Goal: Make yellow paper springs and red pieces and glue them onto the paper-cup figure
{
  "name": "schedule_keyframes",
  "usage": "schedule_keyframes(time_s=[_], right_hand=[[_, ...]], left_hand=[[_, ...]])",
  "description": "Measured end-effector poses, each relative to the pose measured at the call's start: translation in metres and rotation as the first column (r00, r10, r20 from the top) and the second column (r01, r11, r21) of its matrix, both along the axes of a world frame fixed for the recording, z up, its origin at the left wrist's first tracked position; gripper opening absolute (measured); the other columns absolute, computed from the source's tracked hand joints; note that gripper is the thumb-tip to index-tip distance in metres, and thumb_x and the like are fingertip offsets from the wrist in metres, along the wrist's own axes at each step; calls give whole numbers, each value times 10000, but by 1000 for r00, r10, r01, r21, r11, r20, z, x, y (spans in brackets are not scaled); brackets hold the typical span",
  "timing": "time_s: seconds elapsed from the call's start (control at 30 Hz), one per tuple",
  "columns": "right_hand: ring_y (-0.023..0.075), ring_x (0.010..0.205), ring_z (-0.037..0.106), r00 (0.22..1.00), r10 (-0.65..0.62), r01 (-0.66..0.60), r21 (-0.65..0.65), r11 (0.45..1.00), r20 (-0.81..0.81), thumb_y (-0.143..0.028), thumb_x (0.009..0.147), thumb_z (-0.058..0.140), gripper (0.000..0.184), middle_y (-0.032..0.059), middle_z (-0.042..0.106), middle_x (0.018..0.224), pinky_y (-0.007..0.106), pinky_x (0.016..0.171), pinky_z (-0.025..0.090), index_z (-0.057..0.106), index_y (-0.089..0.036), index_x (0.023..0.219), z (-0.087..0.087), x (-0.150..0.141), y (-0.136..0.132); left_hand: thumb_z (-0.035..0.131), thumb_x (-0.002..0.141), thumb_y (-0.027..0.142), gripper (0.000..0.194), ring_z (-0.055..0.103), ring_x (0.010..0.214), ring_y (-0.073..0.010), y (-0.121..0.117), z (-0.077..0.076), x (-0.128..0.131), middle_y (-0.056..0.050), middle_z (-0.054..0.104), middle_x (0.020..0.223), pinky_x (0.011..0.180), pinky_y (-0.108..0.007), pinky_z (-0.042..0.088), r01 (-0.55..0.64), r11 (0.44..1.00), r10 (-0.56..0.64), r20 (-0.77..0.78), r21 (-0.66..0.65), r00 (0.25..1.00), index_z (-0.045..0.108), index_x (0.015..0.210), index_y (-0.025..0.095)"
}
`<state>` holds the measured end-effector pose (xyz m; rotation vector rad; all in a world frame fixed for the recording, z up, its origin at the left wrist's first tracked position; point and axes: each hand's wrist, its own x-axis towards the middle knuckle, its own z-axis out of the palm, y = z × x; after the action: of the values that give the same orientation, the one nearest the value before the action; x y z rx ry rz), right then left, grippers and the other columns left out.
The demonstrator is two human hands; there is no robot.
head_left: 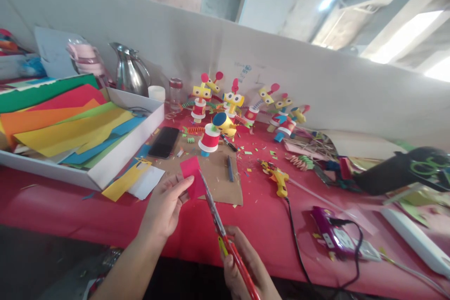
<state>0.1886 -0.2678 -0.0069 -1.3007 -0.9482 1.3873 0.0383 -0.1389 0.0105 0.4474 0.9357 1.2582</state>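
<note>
Working over a smooth red-covered table across the lower frame, beside a shallow white cardboard box of coloured paper sheets at left. Using a bare left hand left of lower centre, with thumb and fingers pinched together, and a bare right hand at bottom centre, curled shut. Gripping in the latter long red-handled metal scissors, aimed toward upper left. Pinching in the former a small bright-pink paper piece near mid-frame, up-left of the right hand, right at the blade tips. Cannot tell the blades' gap.
</note>
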Motion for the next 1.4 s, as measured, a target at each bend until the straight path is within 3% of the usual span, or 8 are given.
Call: schedule_keyframes(time_s=[0.23, 0.5, 0.77, 1.03, 1.13, 1.2, 1.3, 1.4], right_hand=[[153, 691, 500, 999, -10, 11, -4, 1000, 46, -657, 732, 665, 573, 27, 535, 818, 294, 680, 473, 597, -269, 1148, 4, -1, -1], [142, 636, 449, 998, 35, -33, -33, 999, 58, -691, 731, 638, 557, 23, 517, 763, 253, 543, 433, 607, -264, 1088, 12, -3, 6], [142, 679, 492, 998, 27, -28, 24, 999, 54, -664, 699, 694, 553, 11, 526, 790, 266, 663, 466, 608, -256, 1062, 11, 0, 14], [67, 506, 418, 1000, -12, 13, -111, 994, 7, -685, 697, 685, 666, -23, 527, 725, 197, 448, 354, 535, -221, 1152, -4, -1, 19], [32, 391, 352, 995, 7, -26, -199, 980, -97, -710, 720, 641, 687, -75, 493, 625, 166, 374, 294, 489, -207, 1163, -8, 1, 23], [32, 312, 300, 972, 112, -161, -242, 957, -204, -740, 752, 571, 599, -102, 435, 509, 157, 307, 239, 521, -190, 984, -8, 5, 27], [25, 257, 236, 919, 208, -296, -239, 925, -335, -800, 773, 448, 608, -106, 365, 407, 150, 263, 186, 466, -196, 712, -6, 13, 34], [23, 264, 243, 941, 157, -236, -250, 939, -300, -827, 731, 462, 632, -96, 375, 409, 156, 274, 200, 466, -198, 671, -5, 26, 36]], left_hand=[[864, 515, 195, 356, 571, 557, -67, -4, 0, 2, 42, 609, 601, 502, -154, 438, 65, 998, -65, 23, -4, 998, 519, 594, 153], [851, 524, 194, 350, 548, 533, -66, -8, 1, 1, 51, 584, 586, 489, -161, 426, 79, 997, -79, 1, -19, 997, 513, 612, 162], [839, 553, 226, 269, 529, 551, -62, -9, -8, 1, 42, 587, 591, 520, -164, 408, 129, 990, -130, -15, -49, 991, 589, 620, 154], [806, 583, 323, 274, 516, 573, -102, -6, -20, 0, 23, 592, 613, 578, -212, 398, 154, 988, -154, -162, -10, 975, 577, 612, 174], [724, 660, 374, 224, 490, 538, -137, 8, -25, -17, 16, 563, 557, 543, -238, 343, 191, 979, -113, -588, 73, 801, 595, 608, 198], [697, 674, 316, 158, 516, 564, -176, 24, -29, -33, 0, 569, 545, 564, -262, 328, 234, 951, 66, -872, 202, 486, 608, 591, 215], [632, 706, 219, 83, 574, 650, -253, 51, -33, -54, -59, 608, 596, 632, -313, 349, 297, 925, 218, -971, 239, 100, 644, 624, 217], [610, 727, 189, 166, 609, 808, -299, 66, -32, -59, -123, 683, 842, 732, -350, 395, 335, 909, 273, -961, 247, -33, 718, 853, 196]])
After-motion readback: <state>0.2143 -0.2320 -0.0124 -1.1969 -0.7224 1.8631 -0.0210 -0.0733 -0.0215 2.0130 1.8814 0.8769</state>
